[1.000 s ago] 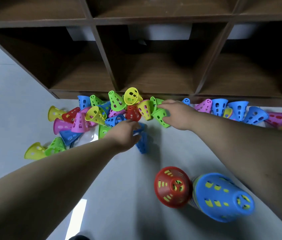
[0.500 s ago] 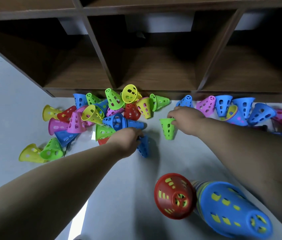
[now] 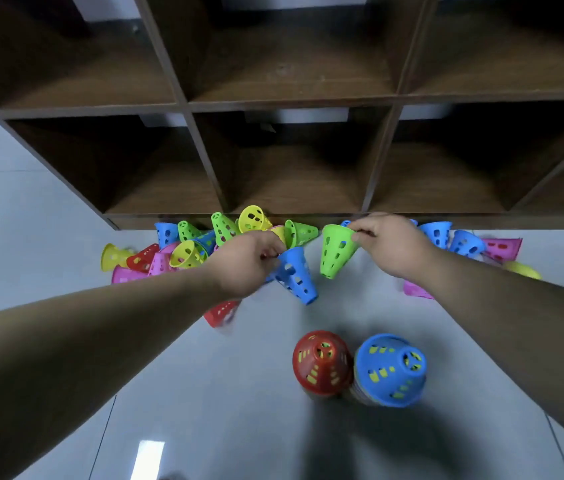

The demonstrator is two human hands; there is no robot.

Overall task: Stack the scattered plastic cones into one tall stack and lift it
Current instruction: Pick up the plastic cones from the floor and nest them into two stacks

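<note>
My left hand [image 3: 247, 265] pinches the wide rim of a blue cone [image 3: 297, 276], which hangs with its narrow end down over the floor. My right hand [image 3: 389, 242] pinches the rim of a green cone [image 3: 335, 250], also held narrow end down. Both cones are off the floor, side by side. Near me stand two stacks of cones: one topped red [image 3: 322, 362] and one topped blue [image 3: 391, 368]. Several loose cones in yellow, green, pink, red and blue [image 3: 187, 252] lie scattered along the foot of the shelf.
A dark wooden cubby shelf [image 3: 287, 105] rises directly behind the cones. More blue and pink cones [image 3: 467, 242] lie to the right behind my right arm. A red cone [image 3: 219, 311] lies under my left forearm. The floor [image 3: 232, 410] is grey tile.
Both hands have lifted their cones off the floor and turned them narrow end down. The view has tilted up, showing more of the shelf.
</note>
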